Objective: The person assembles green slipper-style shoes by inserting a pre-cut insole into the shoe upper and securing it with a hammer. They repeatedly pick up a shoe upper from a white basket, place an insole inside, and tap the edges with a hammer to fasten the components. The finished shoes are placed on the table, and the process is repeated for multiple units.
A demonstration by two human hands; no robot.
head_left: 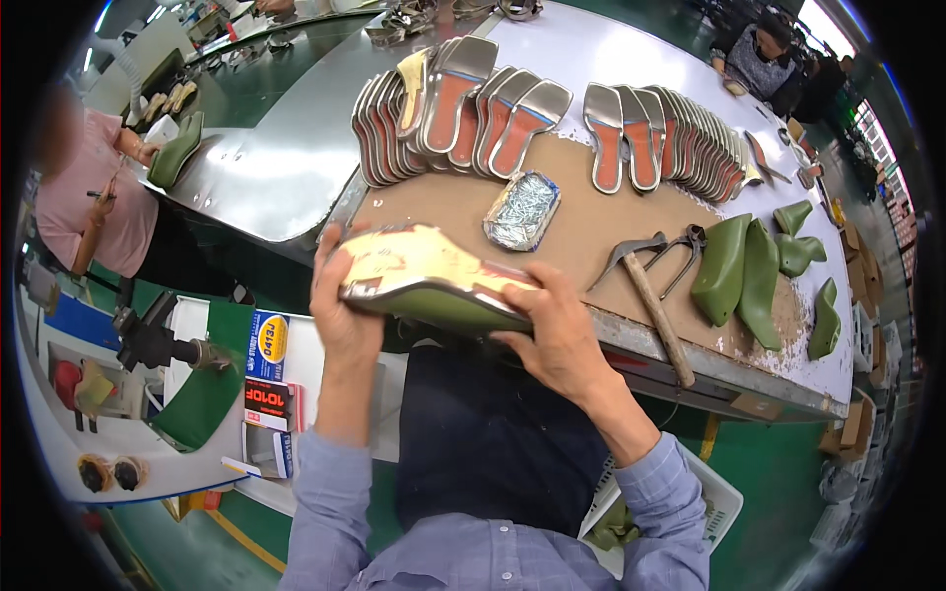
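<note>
A green shoe last [434,307] is held sideways in front of me, over the near edge of the table. Its sole faces up and bears a pale yellow insole [419,258] with a metallic rim. My left hand [345,307] grips one end, and the fingers of my right hand [554,330] are wrapped round the other. Beyond the last lies a small tray of nails [522,212]. To the right, a hammer [658,320] with a wooden handle rests beside metal pincers [680,258]. Green lasts [725,271] lie past these tools.
Rows of red-brown insoles [453,108] with silver rims line the brown board [424,202]. Small boxes [266,345] stand at my left. A white basket [724,502] is by my right leg. One person [99,197] at left holds a green last; another [759,59] sits far right.
</note>
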